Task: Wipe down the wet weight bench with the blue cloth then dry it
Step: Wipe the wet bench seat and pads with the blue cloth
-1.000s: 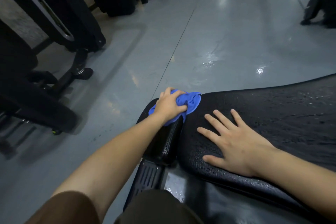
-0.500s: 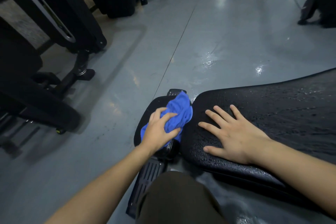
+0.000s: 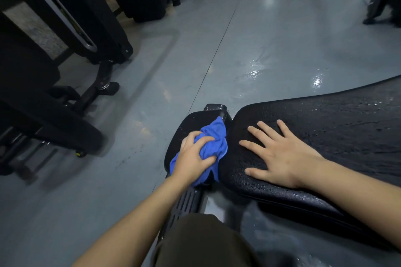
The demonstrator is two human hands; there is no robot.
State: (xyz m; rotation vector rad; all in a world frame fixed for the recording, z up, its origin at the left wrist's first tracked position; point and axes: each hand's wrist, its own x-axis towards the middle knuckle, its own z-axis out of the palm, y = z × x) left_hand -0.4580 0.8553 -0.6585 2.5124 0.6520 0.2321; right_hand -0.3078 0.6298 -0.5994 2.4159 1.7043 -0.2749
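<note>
The left hand (image 3: 194, 156) has slid nearer, fingers clamped on the blue cloth (image 3: 213, 145); right hand (image 3: 280, 154) flat, fingers apart.

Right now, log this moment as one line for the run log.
step: wiping | left hand: gripping blue cloth on small seat pad | right hand: flat on wet back pad | drying: not yet done

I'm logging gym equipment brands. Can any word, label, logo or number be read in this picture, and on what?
None can be read.
The weight bench, the blue cloth and the dark machines on the left show no legible text.
Small yellow marks on the machines are too blurred to read.
</note>
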